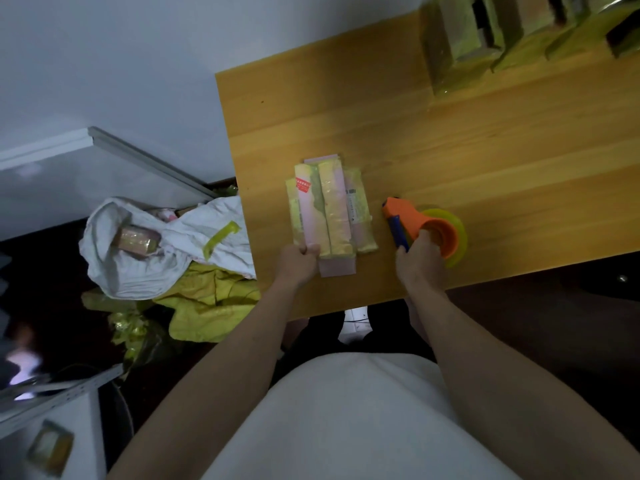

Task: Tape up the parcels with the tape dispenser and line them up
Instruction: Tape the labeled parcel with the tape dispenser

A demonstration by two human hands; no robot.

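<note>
While the left hand (298,259) pinches the near end of the pink flat parcel (329,213) w/ yellow tape strips, near the wooden surface's (485,150) front edge, the right hand (420,256) holds the orange tape dispenser (427,226) just beside; taped parcels (485,39) sit at the far-right corner; prob. mid-task, this one not yet lined up.

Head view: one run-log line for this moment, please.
left hand: grips pink parcel near end | right hand: holds orange tape dispenser on table | taped parcels: far right
</note>
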